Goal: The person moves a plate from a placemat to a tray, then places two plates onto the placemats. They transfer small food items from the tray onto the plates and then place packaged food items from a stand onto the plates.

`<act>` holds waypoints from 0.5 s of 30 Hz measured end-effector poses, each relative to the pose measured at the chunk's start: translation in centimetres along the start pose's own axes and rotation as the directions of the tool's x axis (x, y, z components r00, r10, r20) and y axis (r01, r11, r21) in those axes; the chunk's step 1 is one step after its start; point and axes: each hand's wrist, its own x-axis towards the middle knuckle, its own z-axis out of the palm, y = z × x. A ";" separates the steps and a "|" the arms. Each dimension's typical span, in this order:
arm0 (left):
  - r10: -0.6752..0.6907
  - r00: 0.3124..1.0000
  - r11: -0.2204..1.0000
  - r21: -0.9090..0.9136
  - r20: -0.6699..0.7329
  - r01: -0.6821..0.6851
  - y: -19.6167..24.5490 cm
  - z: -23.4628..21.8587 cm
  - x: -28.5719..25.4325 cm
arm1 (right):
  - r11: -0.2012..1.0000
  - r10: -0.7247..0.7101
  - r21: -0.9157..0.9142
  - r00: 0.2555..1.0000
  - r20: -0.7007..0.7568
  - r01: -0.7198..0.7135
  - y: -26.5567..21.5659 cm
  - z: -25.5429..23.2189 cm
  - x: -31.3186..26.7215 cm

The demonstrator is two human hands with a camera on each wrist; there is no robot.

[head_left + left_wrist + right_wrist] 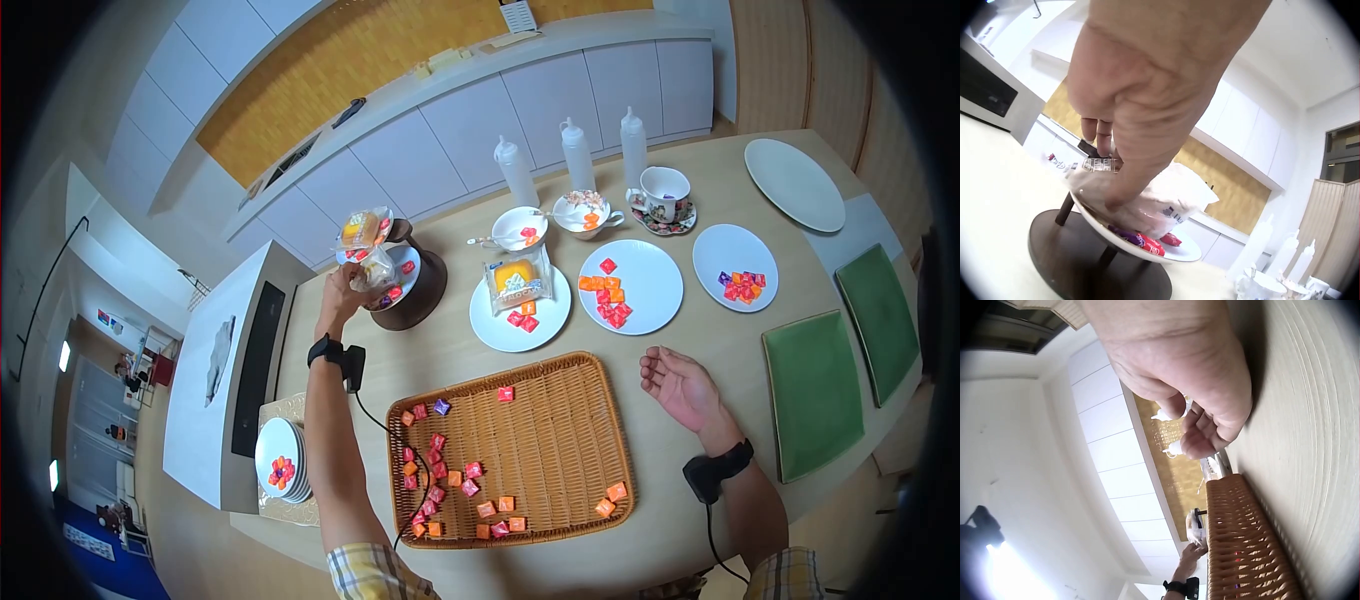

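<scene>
My left hand (343, 298) pinches a clear-wrapped pastry (377, 270) between thumb and fingers. The wrapper (1147, 212) lies over a white plate (1182, 252) on a dark round stand (428, 290), with red and purple wrapped candies (1150, 244) under its edge. Higher on the stand sits another packaged yellow cake (358, 232). Off to the right, my right hand (682, 385) rests palm up on the table, its fingers loosely bent and holding nothing. Beside it is the wicker basket (560, 440), which holds several red, orange and purple candies.
White plates with candies (640, 270) stand behind the basket, one bearing a wrapped cake (517, 280). Cups (520, 228) and squeeze bottles (577, 155) line the back. Green plates (815, 400) lie at right; stacked plates (275, 450) stand at left beside a white appliance (215, 390).
</scene>
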 end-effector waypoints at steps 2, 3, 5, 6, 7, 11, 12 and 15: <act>-0.013 1.000 0.998 -0.062 0.000 0.012 -0.9 0.3 0.2 | 1.000 0.001 -0.001 1.000 0.007 -0.001 0.0 -0.1 0.0; 0.006 1.000 0.999 -0.048 0.001 -0.006 -1.3 0.5 0.3 | 1.000 0.001 -0.002 1.000 0.006 -0.001 0.0 -0.1 0.0; 0.019 1.000 0.999 -0.025 -0.003 -0.019 -1.9 0.2 0.2 | 1.000 0.006 -0.001 1.000 0.016 -0.006 0.1 0.0 0.1; 0.026 1.000 0.999 -0.030 -0.001 -0.026 -2.0 0.2 0.2 | 1.000 0.002 -0.002 1.000 0.012 -0.001 0.0 0.0 0.0; 0.034 0.999 0.999 -0.037 0.002 -0.034 -1.6 0.3 0.2 | 1.000 -0.004 -0.004 1.000 0.006 0.004 0.0 0.0 0.0; 0.038 0.999 0.999 -0.026 -0.025 -0.039 -1.0 0.4 0.0 | 1.000 -0.004 -0.013 1.000 0.017 0.004 0.0 0.1 -0.2; 0.038 0.999 0.999 -0.025 -0.027 -0.039 -1.0 0.5 0.1 | 1.000 -0.007 -0.012 1.000 0.014 0.007 0.0 0.2 -0.2; 0.018 1.000 1.000 0.023 -0.021 -0.018 -0.9 0.8 0.2 | 1.000 -0.006 -0.016 1.000 0.014 0.006 0.0 0.2 -0.2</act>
